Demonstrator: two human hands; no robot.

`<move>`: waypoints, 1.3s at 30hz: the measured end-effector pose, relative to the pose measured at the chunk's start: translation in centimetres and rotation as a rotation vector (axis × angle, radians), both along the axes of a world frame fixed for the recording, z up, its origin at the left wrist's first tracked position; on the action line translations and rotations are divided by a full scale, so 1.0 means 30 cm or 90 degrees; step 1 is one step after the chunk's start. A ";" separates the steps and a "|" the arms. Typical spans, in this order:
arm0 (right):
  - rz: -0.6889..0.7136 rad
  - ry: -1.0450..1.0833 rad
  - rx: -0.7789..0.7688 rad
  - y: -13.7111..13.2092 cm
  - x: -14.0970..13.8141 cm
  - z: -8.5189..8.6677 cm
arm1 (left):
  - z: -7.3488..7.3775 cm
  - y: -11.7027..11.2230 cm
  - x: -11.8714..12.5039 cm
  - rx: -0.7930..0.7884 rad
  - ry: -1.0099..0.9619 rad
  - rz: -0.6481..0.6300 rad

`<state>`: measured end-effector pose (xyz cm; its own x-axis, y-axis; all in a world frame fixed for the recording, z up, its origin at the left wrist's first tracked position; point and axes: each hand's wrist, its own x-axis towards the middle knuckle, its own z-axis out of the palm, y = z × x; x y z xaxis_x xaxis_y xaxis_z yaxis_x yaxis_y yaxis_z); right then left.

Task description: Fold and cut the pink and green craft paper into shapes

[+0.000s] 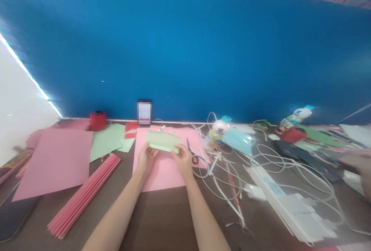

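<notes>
A folded light-green paper (163,139) is held up between both hands over a pink sheet (162,179) on the dark table. My left hand (146,161) grips its lower left part, fingers closed on the edge. At the lower right corner, my right hand (183,159) pinches the same paper. Just right of my right hand lie scissors (194,160), partly on the pink sheet. To the left rests a pleated pink paper strip (84,195), folded like an accordion. Beside it are a large pink sheet (59,160) and green sheets (108,141).
A phone (144,112) leans against the blue wall (174,50). A red round object (97,121) stands at the back left. On the right are a glue bottle (220,128), tangled white cables (232,189), a white power strip (290,202) and another person's hand (355,166).
</notes>
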<state>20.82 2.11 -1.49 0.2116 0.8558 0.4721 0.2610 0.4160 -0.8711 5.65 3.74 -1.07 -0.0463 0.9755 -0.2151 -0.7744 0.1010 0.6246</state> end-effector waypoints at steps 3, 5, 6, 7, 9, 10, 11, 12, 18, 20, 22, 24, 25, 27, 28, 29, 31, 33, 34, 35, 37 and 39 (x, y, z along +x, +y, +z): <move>0.024 -0.100 0.011 -0.009 0.006 0.009 | -0.001 0.002 -0.003 0.002 -0.002 0.003; 0.032 -0.150 0.017 -0.016 0.004 0.013 | 0.001 0.000 -0.003 0.004 -0.007 0.002; 0.032 -0.159 0.018 -0.018 0.003 0.015 | 0.002 -0.001 -0.003 0.006 -0.008 -0.001; 0.031 -0.161 0.016 -0.020 0.001 0.017 | 0.004 -0.003 -0.004 0.009 -0.007 -0.005; 0.026 -0.152 0.007 -0.022 -0.003 0.018 | 0.007 -0.006 -0.004 0.018 0.000 -0.012; 0.023 -0.145 0.000 -0.023 -0.005 0.019 | 0.008 -0.008 -0.005 0.020 0.004 -0.013; 0.020 -0.136 -0.007 -0.023 -0.005 0.020 | 0.009 -0.009 -0.006 0.020 0.008 -0.014; 0.017 -0.126 -0.014 -0.023 -0.006 0.020 | 0.010 -0.011 -0.006 0.019 0.008 -0.013; -0.021 -0.056 -0.054 -0.013 -0.003 0.013 | 0.011 -0.022 -0.002 0.053 0.018 -0.046; -0.030 -0.033 -0.065 -0.009 -0.002 0.008 | 0.010 -0.028 0.002 0.060 0.037 -0.047; -0.038 -0.015 -0.072 -0.006 -0.003 0.004 | 0.009 -0.033 0.006 0.065 0.065 -0.041; -0.044 -0.008 -0.077 -0.006 -0.005 0.003 | 0.008 -0.035 0.008 0.069 0.102 -0.033; -0.048 -0.006 -0.079 -0.007 -0.006 0.004 | 0.007 -0.035 0.008 0.067 0.124 -0.027; -0.060 -0.001 -0.082 -0.009 -0.010 0.008 | 0.002 -0.033 0.007 0.061 0.166 -0.018; -0.067 0.005 -0.083 -0.011 -0.011 0.009 | -0.001 -0.032 0.006 0.059 0.187 -0.014; -0.071 0.014 -0.085 -0.011 -0.013 0.010 | -0.005 -0.030 0.005 0.060 0.206 -0.010; -0.070 0.041 -0.090 -0.012 -0.015 0.010 | -0.013 -0.027 0.002 0.066 0.238 -0.006; -0.059 0.072 -0.093 -0.010 -0.015 0.007 | -0.017 -0.025 0.002 0.070 0.250 -0.004; -0.056 0.086 -0.093 -0.009 -0.016 0.005 | -0.018 -0.024 0.003 0.072 0.244 -0.005; -0.057 0.097 -0.092 -0.009 -0.017 0.003 | -0.017 -0.024 0.005 0.074 0.230 -0.007; -0.059 0.110 -0.089 -0.010 -0.021 0.000 | -0.016 -0.023 0.010 0.078 0.192 -0.014; -0.055 0.110 -0.087 -0.012 -0.027 -0.001 | -0.018 -0.020 0.016 0.079 0.172 -0.026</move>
